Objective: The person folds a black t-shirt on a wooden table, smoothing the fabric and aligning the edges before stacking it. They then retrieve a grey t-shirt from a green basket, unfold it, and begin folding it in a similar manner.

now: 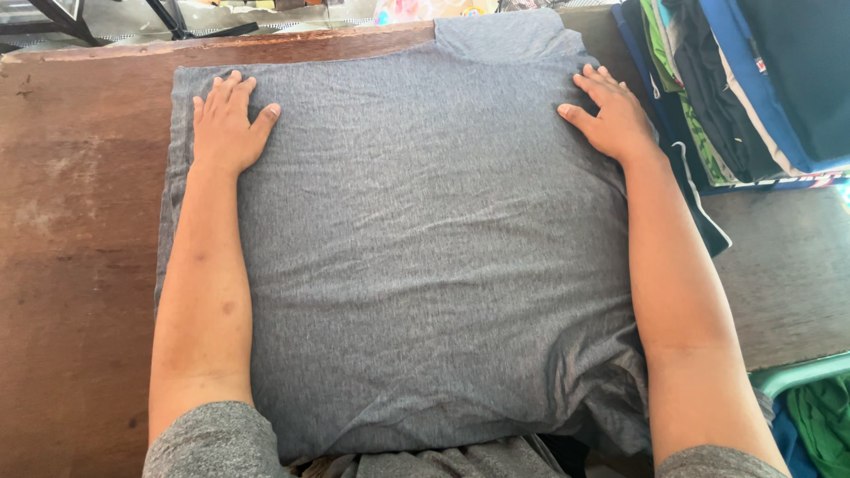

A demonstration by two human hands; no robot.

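A grey garment (425,239) lies spread flat on a brown wooden table (80,221), its near edge hanging toward me. My left hand (227,124) rests palm down on the garment's far left corner, fingers apart. On the far right edge of the cloth, my right hand (611,115) lies flat with fingers spread. Both forearms lie along the garment's two sides. Neither hand holds anything.
A stack of folded clothes (735,88) in blue, green, black and white sits at the table's right, close to my right hand. Green cloth (819,416) shows below the table's right edge. Dark metal legs (106,22) stand beyond the far edge.
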